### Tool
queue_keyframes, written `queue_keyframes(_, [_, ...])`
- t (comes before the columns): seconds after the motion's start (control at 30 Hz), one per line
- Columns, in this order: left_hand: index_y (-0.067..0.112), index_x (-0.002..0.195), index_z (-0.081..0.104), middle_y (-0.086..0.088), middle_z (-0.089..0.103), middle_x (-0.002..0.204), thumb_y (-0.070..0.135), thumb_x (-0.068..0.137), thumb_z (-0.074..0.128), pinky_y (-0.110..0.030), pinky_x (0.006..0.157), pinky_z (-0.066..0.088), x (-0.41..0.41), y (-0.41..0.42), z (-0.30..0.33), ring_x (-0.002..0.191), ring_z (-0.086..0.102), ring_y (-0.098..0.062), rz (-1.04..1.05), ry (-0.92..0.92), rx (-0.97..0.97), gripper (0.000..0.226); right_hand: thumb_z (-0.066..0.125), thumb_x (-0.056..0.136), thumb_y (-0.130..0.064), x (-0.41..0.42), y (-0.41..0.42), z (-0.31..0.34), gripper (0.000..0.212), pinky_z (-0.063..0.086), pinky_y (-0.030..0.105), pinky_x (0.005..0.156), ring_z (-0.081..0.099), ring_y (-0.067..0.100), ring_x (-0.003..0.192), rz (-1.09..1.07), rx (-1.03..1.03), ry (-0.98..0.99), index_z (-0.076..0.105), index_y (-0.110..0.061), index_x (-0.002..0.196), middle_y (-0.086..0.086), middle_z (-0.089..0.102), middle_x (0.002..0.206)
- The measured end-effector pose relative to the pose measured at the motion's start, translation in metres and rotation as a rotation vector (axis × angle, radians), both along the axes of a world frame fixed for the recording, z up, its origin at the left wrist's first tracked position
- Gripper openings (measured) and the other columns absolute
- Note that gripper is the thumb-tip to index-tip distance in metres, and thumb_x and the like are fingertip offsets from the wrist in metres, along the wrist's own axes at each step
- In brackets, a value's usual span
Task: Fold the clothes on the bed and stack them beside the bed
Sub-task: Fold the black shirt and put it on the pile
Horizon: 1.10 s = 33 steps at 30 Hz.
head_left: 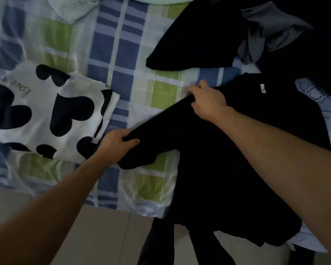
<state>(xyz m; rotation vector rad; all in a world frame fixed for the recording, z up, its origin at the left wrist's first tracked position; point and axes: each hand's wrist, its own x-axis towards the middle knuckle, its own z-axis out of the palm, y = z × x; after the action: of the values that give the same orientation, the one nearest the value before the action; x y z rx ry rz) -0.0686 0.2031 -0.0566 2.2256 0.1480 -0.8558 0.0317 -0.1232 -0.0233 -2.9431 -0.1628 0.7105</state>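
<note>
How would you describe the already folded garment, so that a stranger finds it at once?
Start at the checked bedsheet and go to its left side. The folded white shirt lies flat there, left of the left hand. Only it carries large black hearts; the other clothes are plain dark.

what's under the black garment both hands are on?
The checked bedsheet runs under the black garment; its lower part hangs off the bed edge over the floor. Anything else beneath is covered.
</note>
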Motion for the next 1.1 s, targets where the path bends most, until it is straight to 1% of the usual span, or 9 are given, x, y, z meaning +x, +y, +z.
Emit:
queue_keyframes(0.07, [0.035, 0.078, 0.068, 0.015, 0.069, 0.067, 0.043, 0.090, 0.069, -0.026, 0.062, 0.049, 0.000, 0.003, 0.001, 0.065, 0.065, 0.001, 0.111, -0.024, -0.088, 0.015, 0.055, 0.100, -0.021, 0.014, -0.001, 0.000, 0.024, 0.049, 0.040, 0.073, 0.060, 0.038, 0.100, 0.056, -0.033, 0.018, 0.060, -0.012, 0.122, 0.016, 0.053, 0.123])
queue_keyframes(0.17, [0.030, 0.067, 0.055, 0.013, 0.058, 0.059, 0.037, 0.089, 0.076, -0.026, 0.057, 0.045, 0.001, 0.009, -0.002, 0.055, 0.054, -0.001, 0.231, -0.056, -0.128, 0.032, 0.054, 0.097, -0.013, 0.031, 0.000, 0.005, 0.016, 0.052, 0.039, 0.077, 0.063, 0.034, 0.099, -0.062, 0.157, -0.075, 0.068, -0.011, 0.105, 0.015, 0.067, 0.110])
queue_keyframes(0.37, [0.029, 0.077, 0.067, 0.007, 0.075, 0.078, 0.023, 0.080, 0.087, -0.015, 0.060, 0.054, -0.004, 0.021, -0.007, 0.071, 0.071, -0.003, 0.509, 0.059, -0.337, 0.021, 0.053, 0.095, -0.002, 0.042, -0.001, 0.000, 0.018, 0.046, 0.034, 0.086, 0.060, 0.029, 0.103, -0.135, 0.259, -0.193, 0.066, -0.004, 0.108, 0.016, 0.062, 0.114])
queue_keyframes(0.47, [0.027, 0.080, 0.073, 0.005, 0.075, 0.080, 0.034, 0.080, 0.084, -0.022, 0.061, 0.056, -0.006, 0.022, -0.001, 0.073, 0.072, -0.008, 0.674, 0.094, -0.392, 0.013, 0.052, 0.094, -0.006, 0.019, 0.009, 0.006, 0.019, 0.047, 0.035, 0.084, 0.058, 0.026, 0.102, -0.104, 0.340, -0.350, 0.064, -0.006, 0.109, 0.013, 0.058, 0.115])
queue_keyframes(0.53, [0.022, 0.095, 0.076, 0.001, 0.077, 0.090, 0.046, 0.073, 0.084, -0.024, 0.064, 0.058, -0.006, 0.021, 0.001, 0.081, 0.074, -0.013, 0.751, 0.115, -0.428, 0.033, 0.056, 0.092, -0.017, -0.006, 0.019, 0.011, 0.015, 0.050, 0.036, 0.079, 0.060, 0.027, 0.097, 0.030, 0.360, -0.396, 0.066, -0.011, 0.102, 0.010, 0.062, 0.105])
queue_keyframes(0.63, [0.021, 0.111, 0.072, 0.001, 0.076, 0.098, 0.044, 0.074, 0.088, -0.026, 0.072, 0.059, -0.008, 0.012, 0.002, 0.089, 0.075, -0.015, 0.589, 0.156, -0.326, 0.046, 0.057, 0.091, -0.035, -0.047, 0.030, 0.005, 0.022, 0.054, 0.037, 0.073, 0.066, 0.027, 0.089, 0.167, 0.299, -0.164, 0.067, -0.020, 0.105, 0.002, 0.066, 0.099])
queue_keyframes(0.77, [0.023, 0.084, 0.072, 0.007, 0.071, 0.075, 0.041, 0.073, 0.087, -0.019, 0.057, 0.050, -0.010, -0.004, 0.006, 0.073, 0.069, -0.011, 0.221, 0.136, -0.019, 0.025, 0.065, 0.091, -0.029, -0.076, 0.017, -0.013, 0.032, 0.051, 0.034, 0.083, 0.061, 0.023, 0.104, -0.021, 0.229, -0.023, 0.064, -0.019, 0.122, 0.001, 0.060, 0.116])
queue_keyframes(0.93, [0.020, 0.089, 0.076, -0.008, 0.078, 0.077, 0.020, 0.068, 0.075, -0.032, 0.059, 0.059, -0.006, -0.009, 0.015, 0.079, 0.076, -0.030, 0.700, 0.218, -0.361, 0.021, 0.069, 0.086, -0.023, -0.102, 0.000, -0.016, 0.041, 0.052, 0.037, 0.088, 0.055, 0.024, 0.110, -0.121, 0.095, -0.038, 0.063, -0.021, 0.126, 0.003, 0.056, 0.121])
queue_keyframes(1.1, [0.011, 0.102, 0.070, -0.017, 0.074, 0.091, -0.001, 0.085, 0.068, -0.039, 0.070, 0.061, -0.002, -0.016, 0.023, 0.090, 0.073, -0.037, 0.773, 0.146, -0.344, 0.021, 0.068, 0.089, -0.020, -0.116, 0.001, -0.013, 0.032, 0.048, 0.029, 0.087, 0.058, 0.019, 0.106, -0.202, 0.217, -0.117, 0.067, -0.019, 0.120, 0.000, 0.058, 0.117])
